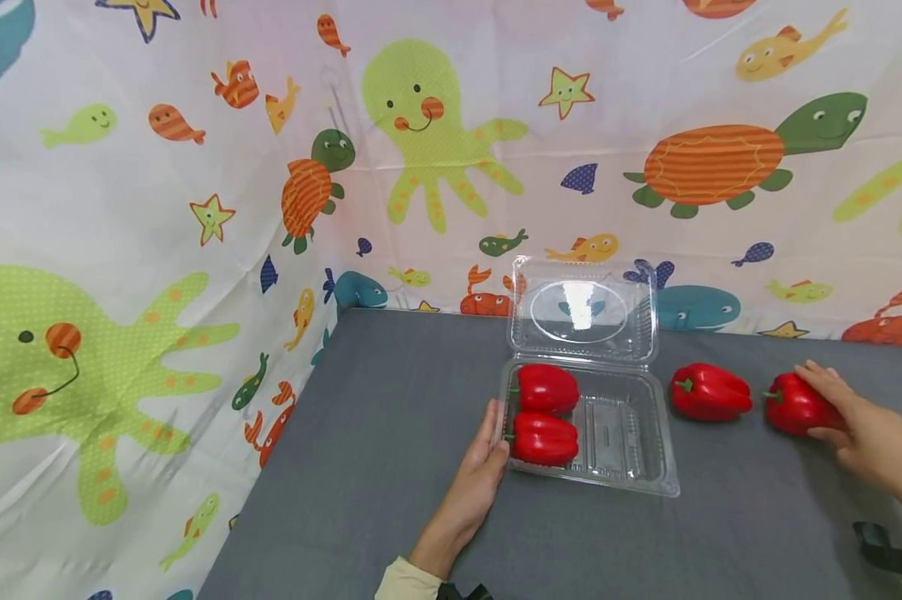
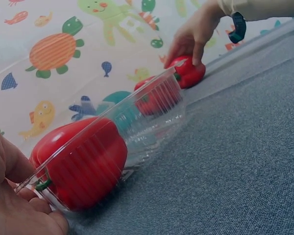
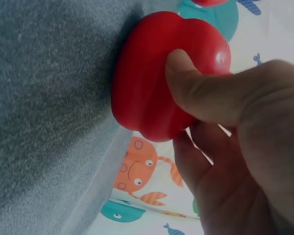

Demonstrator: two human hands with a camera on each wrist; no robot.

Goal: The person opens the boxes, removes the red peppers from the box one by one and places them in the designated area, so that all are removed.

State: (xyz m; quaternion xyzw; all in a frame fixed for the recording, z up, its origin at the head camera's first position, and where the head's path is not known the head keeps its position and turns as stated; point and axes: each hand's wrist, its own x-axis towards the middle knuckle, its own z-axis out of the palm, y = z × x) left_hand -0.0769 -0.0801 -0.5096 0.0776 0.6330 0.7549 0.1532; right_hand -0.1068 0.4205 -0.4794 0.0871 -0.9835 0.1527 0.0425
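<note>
My right hand grips a red bell pepper at the far right, thumb on its near side and fingers over the far side. The right wrist view shows that pepper resting on the cloth. My left hand holds the left edge of a clear plastic clamshell container, thumb and fingers about its rim. Two red bell peppers, a rear one and a front one, lie in the container's left half, stems to the left. Another bell pepper lies between the container and my right hand.
The container's lid stands raised at the back, close to the curtain. Grey cloth covers the table. A white curtain printed with sea animals hangs behind it and along the left side.
</note>
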